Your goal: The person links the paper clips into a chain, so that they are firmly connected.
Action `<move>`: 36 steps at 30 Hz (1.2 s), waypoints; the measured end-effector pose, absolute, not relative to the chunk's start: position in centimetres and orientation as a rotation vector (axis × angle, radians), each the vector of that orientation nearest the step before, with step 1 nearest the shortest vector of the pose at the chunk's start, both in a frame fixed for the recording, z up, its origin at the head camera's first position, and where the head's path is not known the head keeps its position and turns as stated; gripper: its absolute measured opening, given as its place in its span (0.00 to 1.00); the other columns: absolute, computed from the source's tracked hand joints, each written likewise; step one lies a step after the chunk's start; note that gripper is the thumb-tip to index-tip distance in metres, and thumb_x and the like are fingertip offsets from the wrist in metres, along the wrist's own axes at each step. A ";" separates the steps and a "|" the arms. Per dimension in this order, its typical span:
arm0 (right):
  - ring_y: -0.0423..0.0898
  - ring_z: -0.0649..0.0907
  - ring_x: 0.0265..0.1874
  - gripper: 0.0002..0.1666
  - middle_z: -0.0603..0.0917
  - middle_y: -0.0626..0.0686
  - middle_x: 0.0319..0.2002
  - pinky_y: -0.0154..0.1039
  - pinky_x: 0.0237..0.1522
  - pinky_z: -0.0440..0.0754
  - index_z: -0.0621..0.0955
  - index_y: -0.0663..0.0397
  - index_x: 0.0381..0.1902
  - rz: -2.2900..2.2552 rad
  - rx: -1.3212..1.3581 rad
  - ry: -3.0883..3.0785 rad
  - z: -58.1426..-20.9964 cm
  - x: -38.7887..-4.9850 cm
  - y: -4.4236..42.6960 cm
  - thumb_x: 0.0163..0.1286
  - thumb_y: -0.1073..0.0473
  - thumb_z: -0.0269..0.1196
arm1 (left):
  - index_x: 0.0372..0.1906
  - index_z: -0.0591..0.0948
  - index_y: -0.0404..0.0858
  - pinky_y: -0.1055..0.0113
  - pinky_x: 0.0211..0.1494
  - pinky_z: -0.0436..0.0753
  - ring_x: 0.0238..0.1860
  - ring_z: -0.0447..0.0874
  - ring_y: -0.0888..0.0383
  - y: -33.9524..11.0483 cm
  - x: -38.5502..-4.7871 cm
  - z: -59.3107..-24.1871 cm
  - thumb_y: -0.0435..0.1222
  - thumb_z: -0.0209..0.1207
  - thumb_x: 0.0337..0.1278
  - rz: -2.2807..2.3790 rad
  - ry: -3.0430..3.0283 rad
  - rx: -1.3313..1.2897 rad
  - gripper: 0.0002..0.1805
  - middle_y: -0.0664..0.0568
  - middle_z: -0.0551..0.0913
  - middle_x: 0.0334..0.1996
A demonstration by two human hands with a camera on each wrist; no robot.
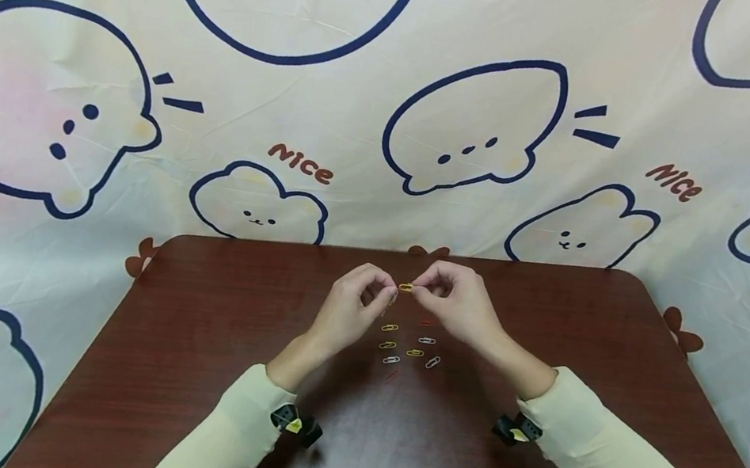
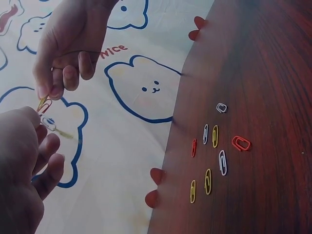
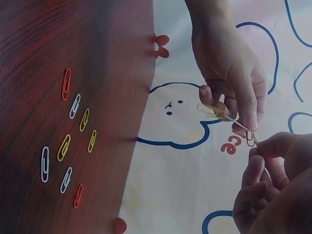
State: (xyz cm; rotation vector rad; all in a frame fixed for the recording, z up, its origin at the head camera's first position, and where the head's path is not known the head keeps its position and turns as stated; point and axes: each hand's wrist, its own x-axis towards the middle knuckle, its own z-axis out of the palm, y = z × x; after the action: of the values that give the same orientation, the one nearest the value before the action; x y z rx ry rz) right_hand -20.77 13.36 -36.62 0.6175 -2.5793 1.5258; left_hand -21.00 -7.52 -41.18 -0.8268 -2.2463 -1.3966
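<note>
Over the dark-brown table (image 1: 200, 353), before cartoon-printed cloth (image 1: 363, 112), both hands (image 1: 348, 308) (image 1: 462, 304) pinch paper clips (image 1: 406, 288).

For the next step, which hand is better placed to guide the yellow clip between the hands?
Probably the right hand: it pinches this yellow clip, while the left hand seems occupied with a red clip beside it.

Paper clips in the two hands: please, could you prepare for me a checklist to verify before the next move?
1. Right hand pinches a yellow paper clip: ok.
2. Left hand pinches the clip chain: ok.
3. Red paper clip meets that yellow one: ok.
4. Those two fully linked: cannot tell; crossing too small.
5. White paper clip present in the chain: ok.
6. Loose paper clips lying separately on the table: ok, eight.
</note>
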 end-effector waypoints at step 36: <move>0.49 0.79 0.27 0.02 0.85 0.50 0.28 0.35 0.28 0.77 0.87 0.54 0.37 1.501 0.575 -2.588 -36.6 -21.1 14.2 0.68 0.62 0.70 | 0.40 0.83 0.37 0.69 0.36 0.82 0.32 0.79 0.59 -7.9 -20.7 -41.3 0.29 0.65 0.65 -1.392 -2.298 -0.772 0.03 0.51 0.82 0.35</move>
State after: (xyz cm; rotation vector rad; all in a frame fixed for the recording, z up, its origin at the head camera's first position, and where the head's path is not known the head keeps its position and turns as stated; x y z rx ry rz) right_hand -21.13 14.20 -36.56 0.5755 -2.5884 1.5014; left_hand -20.73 -7.95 -41.32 -0.7715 -2.2977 -1.3925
